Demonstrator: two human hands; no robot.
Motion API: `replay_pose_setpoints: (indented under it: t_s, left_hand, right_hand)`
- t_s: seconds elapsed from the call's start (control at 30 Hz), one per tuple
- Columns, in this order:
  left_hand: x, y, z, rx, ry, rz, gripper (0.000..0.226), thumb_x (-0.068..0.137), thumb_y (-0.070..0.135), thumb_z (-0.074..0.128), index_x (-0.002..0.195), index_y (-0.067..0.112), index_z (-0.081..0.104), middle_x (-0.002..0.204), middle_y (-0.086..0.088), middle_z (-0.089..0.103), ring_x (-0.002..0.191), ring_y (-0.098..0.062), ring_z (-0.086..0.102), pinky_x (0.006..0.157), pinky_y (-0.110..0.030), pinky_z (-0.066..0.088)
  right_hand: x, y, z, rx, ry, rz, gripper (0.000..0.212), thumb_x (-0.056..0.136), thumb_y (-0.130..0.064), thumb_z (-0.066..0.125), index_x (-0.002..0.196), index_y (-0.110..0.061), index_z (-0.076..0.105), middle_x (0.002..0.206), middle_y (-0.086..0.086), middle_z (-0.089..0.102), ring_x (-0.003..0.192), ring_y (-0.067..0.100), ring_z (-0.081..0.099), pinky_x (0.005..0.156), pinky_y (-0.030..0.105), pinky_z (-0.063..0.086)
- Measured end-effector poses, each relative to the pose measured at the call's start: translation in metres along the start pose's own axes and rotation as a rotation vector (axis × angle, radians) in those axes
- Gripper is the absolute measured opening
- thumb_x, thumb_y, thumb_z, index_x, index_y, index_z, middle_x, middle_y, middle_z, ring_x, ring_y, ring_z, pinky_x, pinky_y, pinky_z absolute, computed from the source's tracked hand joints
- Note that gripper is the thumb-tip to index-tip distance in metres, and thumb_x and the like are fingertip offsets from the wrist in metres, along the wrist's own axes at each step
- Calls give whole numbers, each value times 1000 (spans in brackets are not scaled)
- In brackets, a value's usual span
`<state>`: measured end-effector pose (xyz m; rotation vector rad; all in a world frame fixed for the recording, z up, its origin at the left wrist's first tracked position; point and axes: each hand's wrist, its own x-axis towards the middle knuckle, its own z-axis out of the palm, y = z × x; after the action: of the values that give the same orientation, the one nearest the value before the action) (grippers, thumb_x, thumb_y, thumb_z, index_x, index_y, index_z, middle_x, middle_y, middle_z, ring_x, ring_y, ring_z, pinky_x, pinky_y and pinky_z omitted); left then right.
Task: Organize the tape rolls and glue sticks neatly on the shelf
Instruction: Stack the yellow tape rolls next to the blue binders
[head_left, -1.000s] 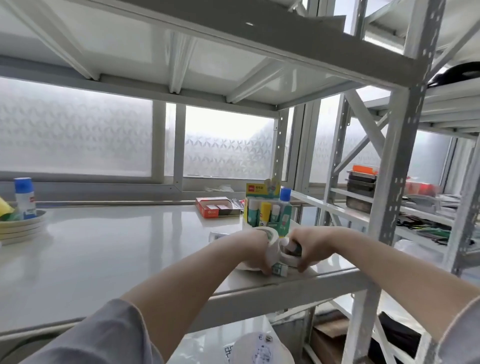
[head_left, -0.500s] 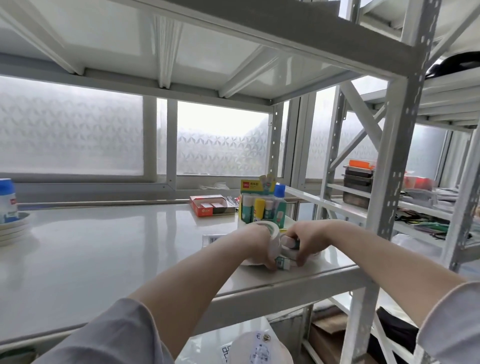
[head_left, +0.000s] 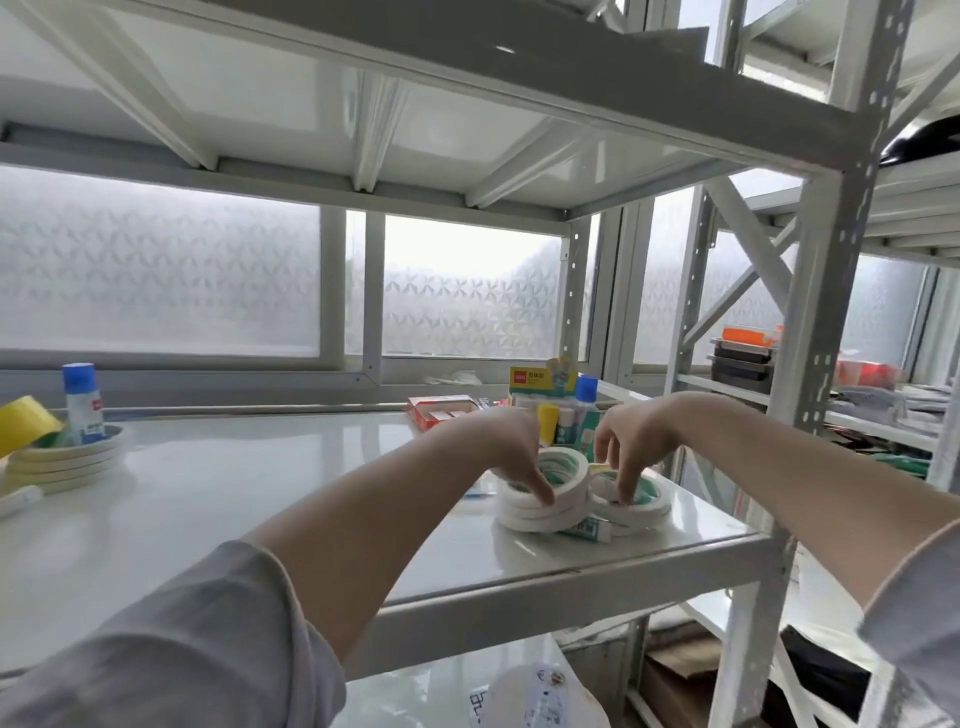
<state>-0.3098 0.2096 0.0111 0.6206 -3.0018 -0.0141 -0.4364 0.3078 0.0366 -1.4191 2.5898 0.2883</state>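
Tape rolls (head_left: 540, 499) sit in two low white stacks near the front right corner of the shelf (head_left: 260, 493), the left stack touching the right one (head_left: 631, 501), with a small green-labelled glue stick (head_left: 589, 530) lying flat against their front. From the head view, the left hand (head_left: 511, 449) hangs over the left stack, fingers pointing down onto the top roll, grip loose and holding nothing that I can see. The right hand (head_left: 628, 447) reaches fingertips into the right stack's core; whether that grip pinches the roll I cannot tell. Behind stands a box of glue sticks (head_left: 550, 410). Far left lie more tape rings (head_left: 67, 460) and a blue-capped bottle (head_left: 83, 402).
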Motion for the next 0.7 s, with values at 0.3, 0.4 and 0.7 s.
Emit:
replay_pose_setpoints:
  t_s: [0.3,0.4,0.7]
  left_hand:
    - [-91,-113,-65,131,-51,-234,62,74,62,65,100,5,64,99,-4,60,101,-24,56,89,-34,46]
    - [-138,-166,-71,162,-60,-357,56,74,64,64,67,10,49,85,-12,54,90,-28,55,79,-35,45]
    - [-294,-277,-88,87,-11,-705,75,76,56,66,133,10,50,129,-7,53,113,-23,51,92,-33,42]
  right_hand:
    - [-10,-102,-64,-82,135,-115,65,69,-21,82,128,-12,55,128,5,56,114,21,54,100,34,46]
    - [-8,-167,-70,-146,201,-236,67,73,-28,79,131,-9,52,131,5,53,118,21,51,101,31,43]
    - [2,-348,-72,-92,269,-568,75,71,-39,78,136,-16,47,137,0,49,124,21,48,106,33,39]
